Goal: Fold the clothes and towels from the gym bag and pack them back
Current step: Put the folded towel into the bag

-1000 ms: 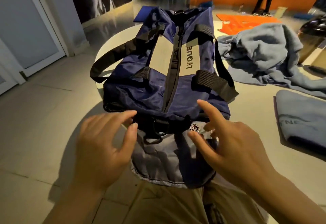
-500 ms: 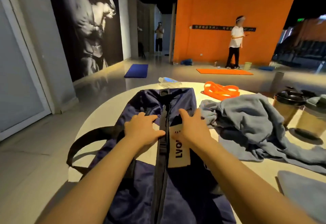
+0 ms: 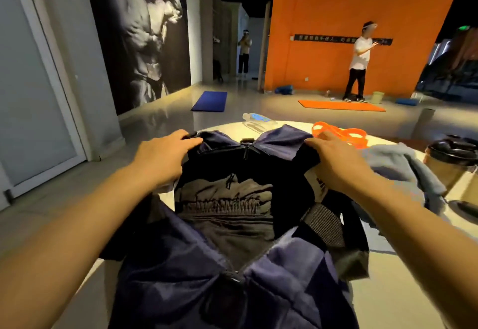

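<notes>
Hands: left hand [image 3: 163, 163] and right hand [image 3: 336, 163] each grasp a bag [image 3: 232, 290] rim, spreading it | bag on bench [image 3: 403, 290], long axis running away from person | dark garment [image 3: 227, 214] inside, midway between hands | towel [image 3: 398, 163] beside right hand, nearer it

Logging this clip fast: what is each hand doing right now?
Left hand: grips the left edge of the gym bag opening.
Right hand: grips the right edge, spreading it.
</notes>
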`<state>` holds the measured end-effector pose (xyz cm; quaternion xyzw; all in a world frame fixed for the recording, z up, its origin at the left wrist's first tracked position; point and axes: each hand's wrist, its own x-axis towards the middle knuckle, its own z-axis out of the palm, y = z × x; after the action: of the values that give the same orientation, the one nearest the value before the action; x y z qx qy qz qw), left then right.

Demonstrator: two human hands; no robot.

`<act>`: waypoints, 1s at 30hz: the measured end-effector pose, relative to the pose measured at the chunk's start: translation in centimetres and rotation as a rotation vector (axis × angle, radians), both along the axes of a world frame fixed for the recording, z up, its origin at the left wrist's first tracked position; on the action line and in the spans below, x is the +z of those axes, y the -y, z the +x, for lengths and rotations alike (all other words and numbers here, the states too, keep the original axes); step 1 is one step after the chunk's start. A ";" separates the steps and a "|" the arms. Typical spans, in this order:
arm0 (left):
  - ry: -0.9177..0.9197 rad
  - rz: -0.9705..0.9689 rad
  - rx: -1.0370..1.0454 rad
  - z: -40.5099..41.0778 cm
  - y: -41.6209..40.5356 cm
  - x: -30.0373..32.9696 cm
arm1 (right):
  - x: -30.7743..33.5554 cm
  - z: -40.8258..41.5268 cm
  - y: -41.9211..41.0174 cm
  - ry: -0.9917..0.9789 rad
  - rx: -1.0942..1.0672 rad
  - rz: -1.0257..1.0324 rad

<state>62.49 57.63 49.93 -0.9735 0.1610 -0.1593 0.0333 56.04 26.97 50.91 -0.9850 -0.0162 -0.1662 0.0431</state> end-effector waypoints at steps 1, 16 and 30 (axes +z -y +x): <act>-0.018 -0.004 0.000 0.1 -0.2 -0.5 | -0.6 0.0 -0.1 0.007 -0.001 0.001; 0.140 -0.319 -0.468 -6.8 5.7 -0.6 | -1.6 -8.4 0.1 0.014 0.013 0.224; -0.929 -0.324 -0.692 -22.8 26.7 -8.0 | -9.6 -27.1 15.5 -0.253 -0.690 0.318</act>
<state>39.72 30.92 41.91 -0.8250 0.4398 0.2585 -0.2431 28.90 11.51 41.33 -0.9263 0.3471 -0.0489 0.1382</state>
